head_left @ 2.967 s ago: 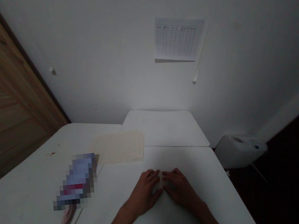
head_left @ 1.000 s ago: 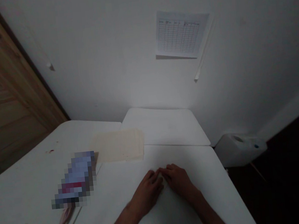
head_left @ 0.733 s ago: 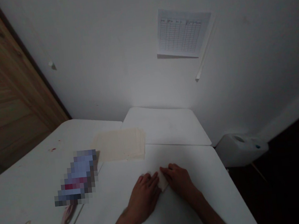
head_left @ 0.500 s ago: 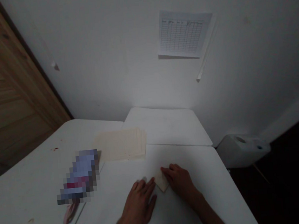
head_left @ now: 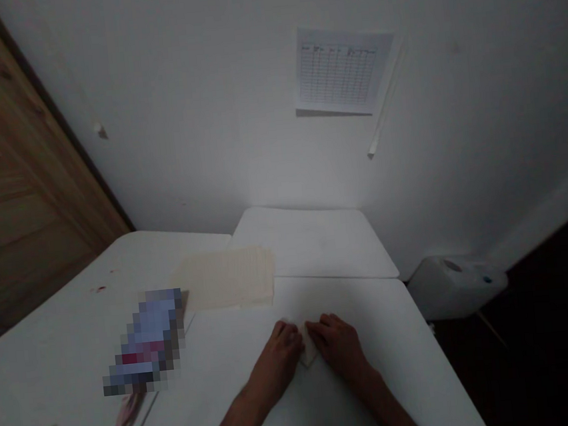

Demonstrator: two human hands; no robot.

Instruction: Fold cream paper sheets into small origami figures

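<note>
A small piece of folded pale paper (head_left: 308, 355) lies on the white table between my hands, its lower end coming to a point. My left hand (head_left: 283, 355) is at its left side, fingers curled and closed on the paper's edge. At the right side, my right hand (head_left: 337, 343) has its fingers bent together, the fingertips pressing the paper near its top. Both hands cover much of the paper, so its full shape is hidden.
Flat cream paper sheets (head_left: 225, 279) lie in a stack behind my hands. On the left is a blurred-out blue package (head_left: 150, 336) with a pink strip (head_left: 127, 415) below it. A printed chart (head_left: 341, 73) hangs on the wall. A white box-like object (head_left: 452, 287) stands right of the table (head_left: 403, 362).
My left hand has moved up and right along the paper, its fingers going from stretched out to curled. The right hand has stayed nearly in place. The whole view has shifted slightly.
</note>
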